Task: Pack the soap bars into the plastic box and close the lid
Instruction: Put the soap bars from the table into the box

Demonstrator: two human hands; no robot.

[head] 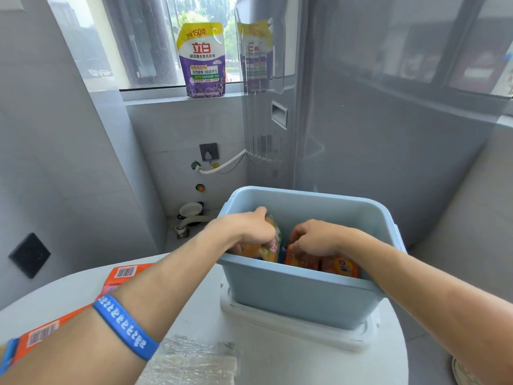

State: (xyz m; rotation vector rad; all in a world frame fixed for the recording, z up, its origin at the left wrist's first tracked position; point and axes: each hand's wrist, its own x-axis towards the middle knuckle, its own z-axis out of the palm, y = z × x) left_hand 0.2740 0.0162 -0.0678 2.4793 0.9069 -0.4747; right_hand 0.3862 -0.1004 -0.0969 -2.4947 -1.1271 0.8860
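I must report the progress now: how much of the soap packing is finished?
Partly done. Several orange-wrapped soap packs already sit inside the light blue plastic box. Both hands are in it, the left hand and the right hand each arranging a pack. Left: flat orange packs remain on the white round table. The white lid lies under the box, not closed.

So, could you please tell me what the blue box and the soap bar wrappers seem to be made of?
The blue box looks like moulded plastic, matte and opaque: smooth walls, rounded rim, soft sheen. The soap bar wrappers under both hands look like thin glossy printed film, probably plastic, since they crinkle and catch highlights.
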